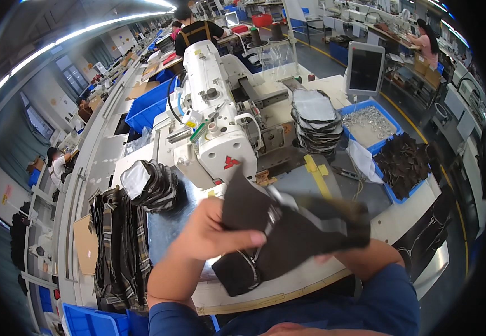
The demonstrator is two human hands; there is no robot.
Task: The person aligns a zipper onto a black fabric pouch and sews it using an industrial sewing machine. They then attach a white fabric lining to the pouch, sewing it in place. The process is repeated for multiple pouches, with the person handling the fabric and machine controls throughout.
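Observation:
In front of the sewing machine, my left hand (pixel 216 231) is closed on a dark fabric piece (pixel 293 238), with the thumb laid over its face. A silvery line that looks like zipper teeth runs along the fabric, and its right end is smeared by motion. My right hand (pixel 324 258) is mostly hidden behind the fabric's right part; a fingertip shows at the lower edge, apparently gripping it. Beyond the fabric stands the white sewing machine (pixel 226 154). Yellow tape (pixel 317 172) marks the grey work plate on its right.
Stacks of round-ended padded pieces stand left (pixel 149 186) and right (pixel 314 120) of the machine. Plaid fabric strips (pixel 121 246) hang at the left. Blue trays hold metal rings (pixel 369 122) and dark fabric scraps (pixel 402 165). A screen (pixel 365 68) stands behind; other people work farther off.

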